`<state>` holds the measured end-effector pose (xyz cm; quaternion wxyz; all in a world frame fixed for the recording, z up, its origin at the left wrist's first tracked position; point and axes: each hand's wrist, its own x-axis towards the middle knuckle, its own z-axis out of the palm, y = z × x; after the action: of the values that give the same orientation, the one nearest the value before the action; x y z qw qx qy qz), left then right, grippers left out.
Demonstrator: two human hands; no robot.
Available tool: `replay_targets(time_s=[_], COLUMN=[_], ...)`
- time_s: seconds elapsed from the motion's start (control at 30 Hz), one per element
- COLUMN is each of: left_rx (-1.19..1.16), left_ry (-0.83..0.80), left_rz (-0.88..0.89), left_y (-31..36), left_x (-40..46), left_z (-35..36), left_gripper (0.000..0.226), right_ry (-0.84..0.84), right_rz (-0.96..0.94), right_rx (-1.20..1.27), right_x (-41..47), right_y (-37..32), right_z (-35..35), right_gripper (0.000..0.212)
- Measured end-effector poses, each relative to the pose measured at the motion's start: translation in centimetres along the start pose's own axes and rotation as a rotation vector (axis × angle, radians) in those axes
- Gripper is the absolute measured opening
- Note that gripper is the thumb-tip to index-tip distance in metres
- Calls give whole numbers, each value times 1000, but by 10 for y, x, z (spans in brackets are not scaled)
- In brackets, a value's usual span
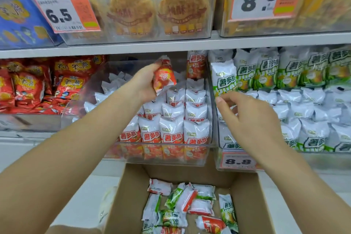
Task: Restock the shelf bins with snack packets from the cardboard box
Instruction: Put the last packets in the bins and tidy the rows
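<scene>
Packet (pixel 163 77), red, pinched in left hand (pixel 146 83) above the centre bin (pixel 163 155): placement step. Right hand (pixel 250 119), fingers loosely spread, holds nothing. Next: lower packet into the rear gap. Cardboard box (pixel 129 195) lies bottom centre.

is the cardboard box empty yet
Not empty. The cardboard box still holds a loose layer of red and green snack packets on its floor.
</scene>
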<state>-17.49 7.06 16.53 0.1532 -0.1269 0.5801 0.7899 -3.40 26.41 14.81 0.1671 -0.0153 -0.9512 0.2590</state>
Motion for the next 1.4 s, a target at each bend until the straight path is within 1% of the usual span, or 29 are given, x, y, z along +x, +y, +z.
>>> replay_targets(time_s=[0.07, 0.13, 0.27, 0.3, 0.37, 0.4, 0.47, 0.53, 0.63, 0.7, 0.8, 0.87, 0.9, 0.93, 1.0, 1.07, 1.13, 1.17, 1.23, 1.27, 1.33, 1.4], left_rx=[-2, 39, 125, 188, 454, 583, 695, 789, 912, 914, 832, 786, 802, 829, 875, 865, 822, 807, 820, 869, 1089, 1402], left_ry=[82, 141, 194, 235, 288, 296, 274, 247, 251, 257, 200, 170, 185, 207, 225, 169, 95, 58, -34, -105, -285, -481], left_rz=[75, 146, 256, 310, 418, 438, 394, 388, 355, 342, 339, 352, 370, 404, 503, 641, 725, 733, 669, 591, 338, 18], left_y=[3, 4, 1, 1, -3, -5, -9, -10, -8, -8, -11, -13, -13, -13, -19, -30, -48, -60, -91, -108, -144, -182], left_x=[17, 28, 49, 52, 57, 61, 64, 68, 69, 70, 69, 61, 54, 45, 15, -33, -85, -107, -140, -150, -163, -162], left_z=[10, 22, 44, 48, 51, 49, 43, 36, 32, 30, 24, 17, 13, 9, 0, -10, -24, -32, -51, -61, -79, -97], left_gripper=[36, 31, 37, 37, 45, 47, 50, 53, 55, 58, 60, 68, 71, 71, 57, 40, 24, 21, 20, 19, 12, 27], right_ry=[-32, -55, -78, -83, -90, -92, -101, -109, -115, -112, -102, -79, -53, -7, 137, 237, 241, 213, 112, 39, -185, -489], right_rz=[-11, -25, -24, -27, -40, -45, -46, -37, -35, -42, -59, -74, -83, -100, -163, -213, -239, -247, -277, -295, -329, -340], right_rx=[-32, -55, -66, -72, -92, -104, -112, -95, -92, -88, -82, -72, -65, -51, 7, 102, 170, 184, 166, 126, -41, -260], right_x=[0, 2, 4, 4, 2, 1, 0, 1, 0, -1, -3, -5, -5, -8, -17, -33, -54, -65, -90, -102, -127, -149], right_y=[1, 3, 6, 6, 6, 5, 6, 6, 5, 5, 6, 9, 10, 10, 10, 5, 2, 0, -5, -7, -8, 2], right_z=[1, 1, 1, 1, 2, 3, 3, 3, 3, 3, 3, 4, 4, 3, 3, 1, 2, 4, 15, 23, 45, 75], right_gripper=[32, 31, 29, 29, 30, 32, 34, 33, 33, 33, 32, 31, 31, 31, 27, 25, 30, 33, 37, 37, 32, 29])
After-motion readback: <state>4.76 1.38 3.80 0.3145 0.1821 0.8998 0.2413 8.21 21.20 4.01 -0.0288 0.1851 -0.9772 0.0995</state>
